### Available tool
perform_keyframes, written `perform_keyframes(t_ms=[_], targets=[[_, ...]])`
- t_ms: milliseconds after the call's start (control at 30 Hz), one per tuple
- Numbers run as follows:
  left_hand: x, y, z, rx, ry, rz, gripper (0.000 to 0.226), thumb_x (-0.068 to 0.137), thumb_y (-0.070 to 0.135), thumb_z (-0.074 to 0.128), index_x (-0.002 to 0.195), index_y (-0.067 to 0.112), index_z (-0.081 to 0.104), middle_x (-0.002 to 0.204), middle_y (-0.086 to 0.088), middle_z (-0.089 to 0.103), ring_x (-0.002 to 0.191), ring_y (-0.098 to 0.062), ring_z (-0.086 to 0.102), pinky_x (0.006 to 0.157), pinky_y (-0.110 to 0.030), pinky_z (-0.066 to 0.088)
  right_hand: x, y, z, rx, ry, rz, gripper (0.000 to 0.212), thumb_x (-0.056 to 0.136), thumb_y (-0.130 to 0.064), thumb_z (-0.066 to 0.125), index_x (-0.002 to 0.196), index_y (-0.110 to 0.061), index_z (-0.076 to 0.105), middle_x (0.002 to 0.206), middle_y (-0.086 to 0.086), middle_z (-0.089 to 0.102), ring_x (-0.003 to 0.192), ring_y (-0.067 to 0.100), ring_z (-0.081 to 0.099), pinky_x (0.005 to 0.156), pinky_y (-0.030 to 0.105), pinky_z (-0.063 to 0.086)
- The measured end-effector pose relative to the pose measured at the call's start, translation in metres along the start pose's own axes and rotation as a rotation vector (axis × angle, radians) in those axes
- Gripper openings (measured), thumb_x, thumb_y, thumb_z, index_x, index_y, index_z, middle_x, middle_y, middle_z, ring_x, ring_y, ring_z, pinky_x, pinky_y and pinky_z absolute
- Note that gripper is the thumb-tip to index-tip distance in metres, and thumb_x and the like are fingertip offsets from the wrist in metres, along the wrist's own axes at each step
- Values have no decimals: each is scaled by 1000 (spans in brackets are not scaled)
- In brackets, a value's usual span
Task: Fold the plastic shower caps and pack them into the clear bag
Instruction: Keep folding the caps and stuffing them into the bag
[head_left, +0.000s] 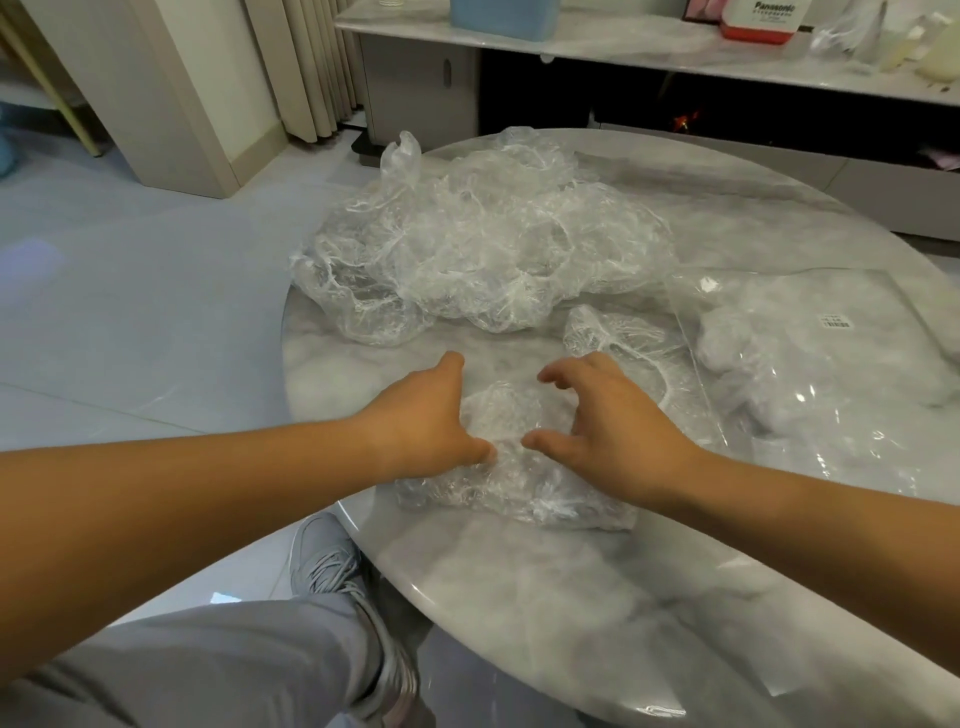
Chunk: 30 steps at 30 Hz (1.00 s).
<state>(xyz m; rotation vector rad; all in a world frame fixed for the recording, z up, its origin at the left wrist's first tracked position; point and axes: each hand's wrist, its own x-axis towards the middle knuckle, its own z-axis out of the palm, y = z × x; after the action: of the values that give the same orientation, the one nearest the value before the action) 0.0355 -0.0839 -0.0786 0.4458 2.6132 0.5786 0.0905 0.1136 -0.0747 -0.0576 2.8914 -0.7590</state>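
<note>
On desk (571, 597) at 6 o'clock, I see cap (519, 488) crumpled, long axis 9-to-3, btwn L hand (423, 415), spread, thumb on it, and R hand (608, 415), spread, fingers hooked, pinching nothing. Bag (810, 374) at 3, nearer R.

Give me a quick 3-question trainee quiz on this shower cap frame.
1. True or false: the clear bag on the table already holds bundled caps.
2. Where is the loose pile of caps? A) inside the bag B) on the far side of the table, beyond the hands C) on the person's lap
3. Fill in: the left hand and right hand both touch the cap nearest the person with their ____.
Key: 1 true; 2 B; 3 thumbs.
</note>
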Motion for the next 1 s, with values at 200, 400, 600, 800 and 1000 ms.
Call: perform_keyframes(t_ms=[200, 400, 600, 800, 1000], targets=[[9, -8, 3, -115, -13, -33, 60, 67, 44, 90, 112, 25, 56, 85, 4, 62, 67, -12, 60, 57, -30, 49, 8, -3, 1, 591, -85, 287, 55, 81, -14, 84, 126, -18, 53, 90, 3, 66, 53, 11, 61, 47, 23, 48], [7, -18, 6, -93, 142, 130, 54, 69, 37, 90, 111, 31, 57, 113, 5, 48, 99, -12, 53, 86, -27, 50, -1, 6, 2, 409, -32, -16, 14, 82, -14, 82, 77, -21, 71, 66, -15, 65, 60, 1, 56, 61, 17, 47], [6, -24, -4, -61, 9, 496, 68, 77, 27, 85, 135, 35, 52, 120, 16, 53, 113, 0, 48, 101, -15, 38, -10, 25, 15, -196, 117, -730, 7, 87, -22, 65, 84, -20, 72, 110, -3, 69, 101, 19, 56, 86, 29, 45], [-2, -32, -15, 41, -139, 622, 19, 87, 24, 77, 99, 38, 74, 132, 16, 48, 125, 6, 40, 105, -11, 31, -16, 36, 18, -342, -24, -821, 18, 98, -28, 59, 91, -19, 73, 117, -4, 69, 97, 19, 61, 84, 32, 50], [-6, -33, -12, 149, -204, 491, 50, 81, 61, 39, 97, 35, 78, 121, 21, 48, 118, 2, 39, 105, -19, 32, -27, 26, 15, 11, -132, -459, 31, 93, -52, 55, 86, -30, 76, 128, -15, 56, 111, -1, 53, 91, 18, 43]])
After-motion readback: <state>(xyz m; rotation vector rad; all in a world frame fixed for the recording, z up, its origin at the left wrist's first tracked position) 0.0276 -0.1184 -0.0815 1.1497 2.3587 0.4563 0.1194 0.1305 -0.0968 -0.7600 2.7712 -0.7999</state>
